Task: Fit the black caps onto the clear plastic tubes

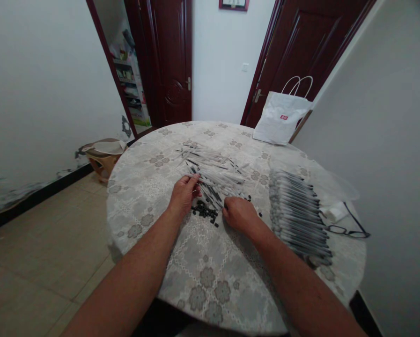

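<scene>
My left hand [186, 191] is at the left edge of a loose pile of thin white and black pen parts [218, 175]. Its thumb and forefinger are pinched on one slim pen part. Just below its fingertips lies a heap of small black caps [204, 209]. To the right of that heap my right hand [240, 214] rests low over the table, its fingers curled closed. Whatever they hold is hidden, though a dark spot shows at the fingertips. A few more black caps lie beyond its knuckles.
Rows of grey pens [299, 213] lie side by side at the right on clear plastic. Beyond them are a white roll [335, 213] and eyeglasses [348, 231]. A white paper bag [282, 117] stands at the back of the round table [210, 262]. A stool [104, 154] stands left.
</scene>
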